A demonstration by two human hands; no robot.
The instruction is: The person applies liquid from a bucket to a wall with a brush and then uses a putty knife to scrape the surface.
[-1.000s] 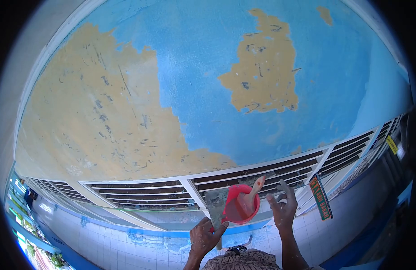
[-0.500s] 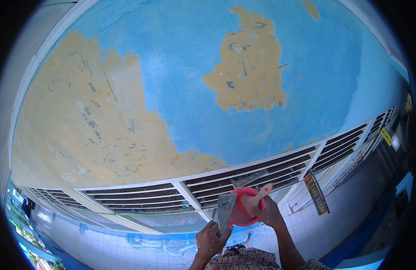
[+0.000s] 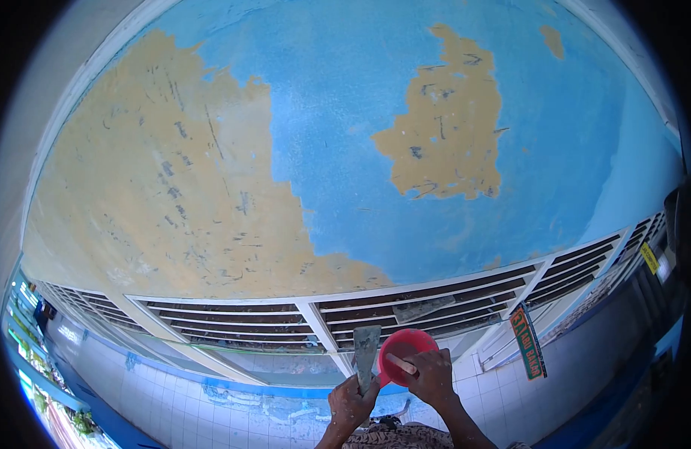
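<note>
My left hand [image 3: 351, 400] is closed around a broad scraper [image 3: 366, 348], its grey, smeared blade pointing up. Right beside it is a red plastic dipper [image 3: 409, 340], whose short handle runs down to the same hand's fingers. My right hand [image 3: 433, 376] is at the dipper's right side, fingers closed on a pale-handled paintbrush [image 3: 400, 364]. The brush slants across the dipper's opening; its bristles are not visible. In front rises a wall of blue paint [image 3: 338, 150] with large bare tan patches [image 3: 450, 120].
White-framed louvred vents [image 3: 428, 299] run below the painted wall, with a flat grey piece [image 3: 423, 308] at the slats. A green hanging sign [image 3: 528, 343] juts out at the right. White floor tiles [image 3: 181, 408] lie below; a blue railing [image 3: 69, 396] is at far left.
My right hand has turned over and lowered, tipping the brush handle from pointing up to lying across the dipper. The scraper and dipper have shifted slightly down; the view has swung left.
</note>
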